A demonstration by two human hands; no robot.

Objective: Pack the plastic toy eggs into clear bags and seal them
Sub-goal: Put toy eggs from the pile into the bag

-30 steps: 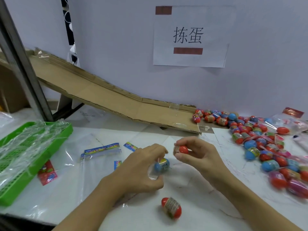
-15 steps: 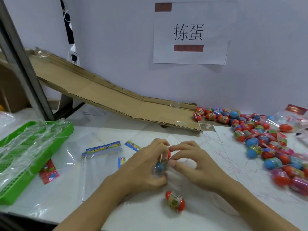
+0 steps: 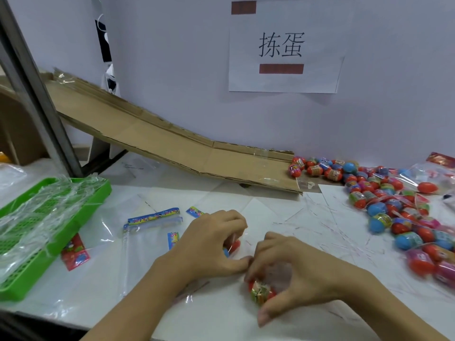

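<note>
Two bare forearms — left hand point(image 3: 211, 244), right hand point(image 3: 295, 271) — no sleeves, rings or gloves

Open counter in the middle, clutter crowding both sides

Bare counter point(image 3: 283, 212) is lying between the hands and the low end of the cardboard ramp point(image 3: 172, 146), giving a way forward. The pile of toy eggs point(image 3: 384, 207) is blocking the right side from the ramp's end down to the near right edge. On the left, the green basket point(image 3: 49, 217), draped in clear film, is hemming in the edge, and flat clear bags point(image 3: 147, 232) are covering the counter between it and the left hand point(image 3: 209, 247). The right hand point(image 3: 295, 274), curled around a red egg point(image 3: 261, 290), is sitting just beside the left hand, leaving almost no gap between them.
</note>
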